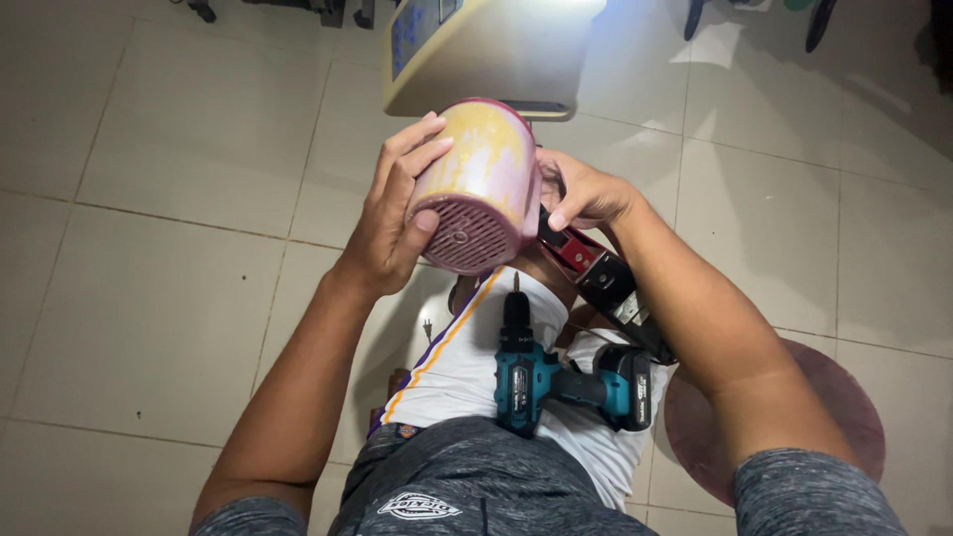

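Dryer (479, 184) held barrel toward viewer, grille down; left hand (392, 213) grips its side, right hand (581, 194) pinches behind it.

Hair dryer (483, 179) worn glossy plastic; drill (556, 382) matt plastic; floor tiles (179, 149) smooth.

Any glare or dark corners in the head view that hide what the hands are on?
Head view: strong glare washes out the tilted panel at the top; corners fall dark, especially upper right; the hair dryer, left hand and right hand are evenly lit and sharp.
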